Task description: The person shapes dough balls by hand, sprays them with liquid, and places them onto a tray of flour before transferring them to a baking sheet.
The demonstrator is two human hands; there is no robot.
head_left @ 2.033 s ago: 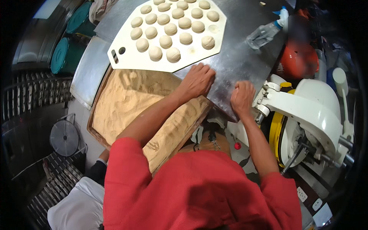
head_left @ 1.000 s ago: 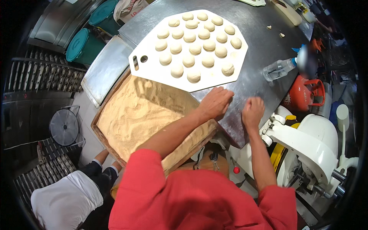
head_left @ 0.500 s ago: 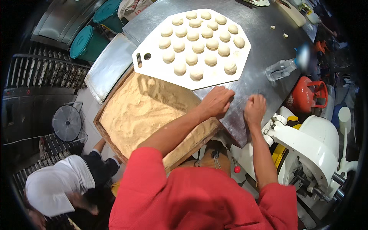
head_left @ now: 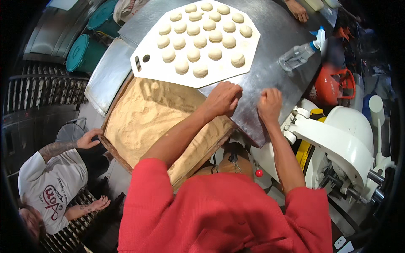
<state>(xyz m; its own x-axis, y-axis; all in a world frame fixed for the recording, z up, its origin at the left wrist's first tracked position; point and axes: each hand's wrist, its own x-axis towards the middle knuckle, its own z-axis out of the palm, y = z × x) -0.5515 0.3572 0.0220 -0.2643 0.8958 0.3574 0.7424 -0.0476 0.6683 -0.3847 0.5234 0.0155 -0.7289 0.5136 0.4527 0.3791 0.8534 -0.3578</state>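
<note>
My left hand is closed, its fingers curled, just off the near edge of a white board. Close to its right, my right hand makes a fist above the metal table. Whatever either fist may hold is hidden by the fingers. Several round, pale dough balls sit spaced out in loose rows on the board, which has angled corners and a handle slot. Under my left forearm lies a wooden box filled with fine tan crumbs.
A spray bottle stands on the table's right side. Beyond are a red gas cylinder and a white machine. A co-worker at left rests a hand on the box rim. Another person's hand reaches in at far right.
The co-worker at left has turned and put a hand on the box. Another hand has appeared at the far right, where small dough scraps no longer show. My fists stay near the board.
</note>
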